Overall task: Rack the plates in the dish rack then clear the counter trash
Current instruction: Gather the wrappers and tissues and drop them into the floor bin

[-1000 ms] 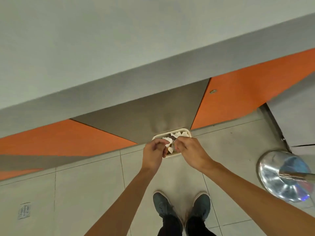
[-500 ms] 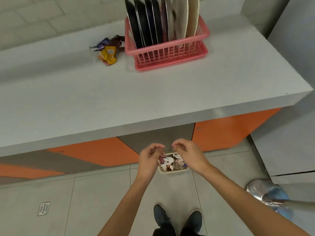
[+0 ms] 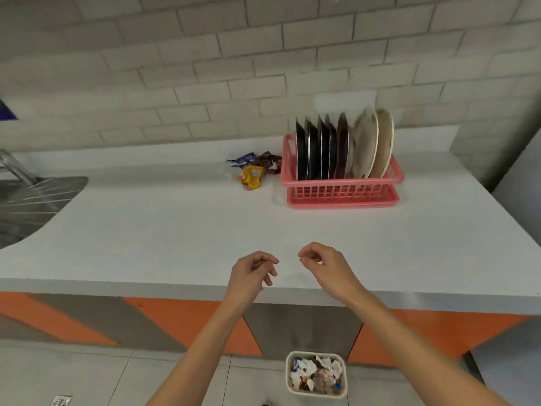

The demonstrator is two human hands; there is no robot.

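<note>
On the floor the small cream plastic bin [image 3: 316, 353] sat full of paper scraps, and the left hand [image 3: 248, 273] and right hand [image 3: 325, 265], down over it a second earlier, had come up over the front edge of the white counter [image 3: 146, 230], fingers loosely curled, holding nothing. Farther back the yellow and dark snack wrappers [image 3: 254, 170] still lay just beside the pink plastic dish rack [image 3: 342, 191] of upright black and cream plates [image 3: 342, 148], so the clearing looked unfinished.
</note>
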